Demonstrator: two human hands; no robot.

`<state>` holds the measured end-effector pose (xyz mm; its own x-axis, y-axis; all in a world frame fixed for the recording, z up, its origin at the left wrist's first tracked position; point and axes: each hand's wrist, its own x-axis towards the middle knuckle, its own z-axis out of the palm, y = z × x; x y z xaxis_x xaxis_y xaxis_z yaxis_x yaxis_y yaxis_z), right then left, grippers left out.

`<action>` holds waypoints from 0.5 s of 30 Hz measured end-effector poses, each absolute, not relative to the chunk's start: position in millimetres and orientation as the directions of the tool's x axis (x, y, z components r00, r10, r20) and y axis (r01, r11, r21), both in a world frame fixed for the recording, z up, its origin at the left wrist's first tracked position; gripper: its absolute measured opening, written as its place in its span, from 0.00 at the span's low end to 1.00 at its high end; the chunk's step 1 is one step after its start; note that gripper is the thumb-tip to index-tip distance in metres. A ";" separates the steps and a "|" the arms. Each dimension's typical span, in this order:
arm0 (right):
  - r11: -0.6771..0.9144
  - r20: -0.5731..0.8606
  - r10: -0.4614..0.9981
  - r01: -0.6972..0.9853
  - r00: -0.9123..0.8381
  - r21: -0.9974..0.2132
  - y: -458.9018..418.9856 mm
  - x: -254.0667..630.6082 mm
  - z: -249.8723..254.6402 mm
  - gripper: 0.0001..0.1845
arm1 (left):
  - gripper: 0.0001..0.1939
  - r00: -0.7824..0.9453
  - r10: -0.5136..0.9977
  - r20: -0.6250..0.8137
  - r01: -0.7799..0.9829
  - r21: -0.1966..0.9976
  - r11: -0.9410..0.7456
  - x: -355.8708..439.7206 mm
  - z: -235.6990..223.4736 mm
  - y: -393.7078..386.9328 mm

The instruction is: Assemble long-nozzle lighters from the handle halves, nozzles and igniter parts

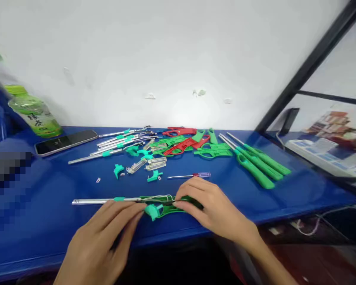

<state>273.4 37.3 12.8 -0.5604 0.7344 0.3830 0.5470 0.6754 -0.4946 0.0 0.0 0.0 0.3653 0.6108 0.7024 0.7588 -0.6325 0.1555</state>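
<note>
A half-built long-nosed gas lighter lies near the table's front edge. Its silver tube (pixel 90 201) has a teal collar and runs left out of an open green housing half (pixel 169 211). My left hand (pixel 102 233) is closed, thumb and forefinger together where tube and housing meet; what they grip is partly hidden. Right beside those fingertips sits a teal trigger (pixel 152 212), tilted over the housing. White wires (pixel 163 196) loop along the housing. My right hand (pixel 210 206) pinches the end of a thin black piece (pixel 167 203) at the wires, over the housing.
Behind lie silver tubes (pixel 115 151) with wires, red housing halves (pixel 182 146), green housing halves (pixel 213 151), clear tanks (pixel 156 163) and teal triggers (pixel 118 170). A screwdriver (pixel 200 174), assembled green lighters (pixel 255 168), a phone (pixel 67 141) and a bottle (pixel 35 113) surround them.
</note>
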 end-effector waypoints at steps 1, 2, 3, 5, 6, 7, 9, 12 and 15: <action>0.675 0.382 0.735 0.549 -0.561 -0.494 36.2 274.7 13.5 0.06 | 0.11 0.368 0.614 0.699 0.754 0.162 -0.636 -0.6 0.4 0.4; 0.674 0.381 0.735 0.550 -0.560 -0.493 35.2 275.8 14.2 0.06 | 0.11 0.369 0.617 0.695 0.750 0.168 -0.639 -1.1 0.7 0.7; 0.674 0.381 0.736 0.551 -0.560 -0.492 34.5 276.7 14.8 0.06 | 0.11 0.371 0.619 0.692 0.747 0.174 -0.642 -1.5 0.8 0.9; 0.673 0.380 0.737 0.555 -0.559 -0.490 33.6 277.3 16.0 0.06 | 0.11 0.373 0.624 0.687 0.744 0.180 -0.643 -1.9 0.5 0.8; 0.672 0.380 0.738 0.556 -0.557 -0.490 33.3 277.3 16.5 0.06 | 0.11 0.373 0.625 0.686 0.744 0.182 -0.643 -1.8 0.1 0.5; 0.672 0.382 0.738 0.554 -0.557 -0.491 33.1 277.1 17.0 0.06 | 0.11 0.372 0.628 0.684 0.743 0.186 -0.643 -1.5 -0.5 0.0; 0.677 0.388 0.733 0.553 -0.558 -0.485 32.8 276.7 17.7 0.06 | 0.11 0.364 0.641 0.675 0.746 0.200 -0.635 -0.1 -1.7 -0.8; 0.694 0.400 0.719 0.561 -0.568 -0.452 32.1 277.1 18.4 0.07 | 0.10 0.361 0.642 0.676 0.746 0.204 -0.634 3.4 -3.5 -1.0; 0.704 0.408 0.710 0.571 -0.574 -0.422 31.4 278.0 18.4 0.07 | 0.11 0.368 0.631 0.683 0.750 0.182 -0.635 7.7 -5.1 -0.1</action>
<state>278.0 31.4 18.4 -0.5736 0.7102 0.4081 0.5710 0.7039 -0.4224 7.7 -0.1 -5.1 0.3684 0.6307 0.6830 0.7504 -0.6355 0.1820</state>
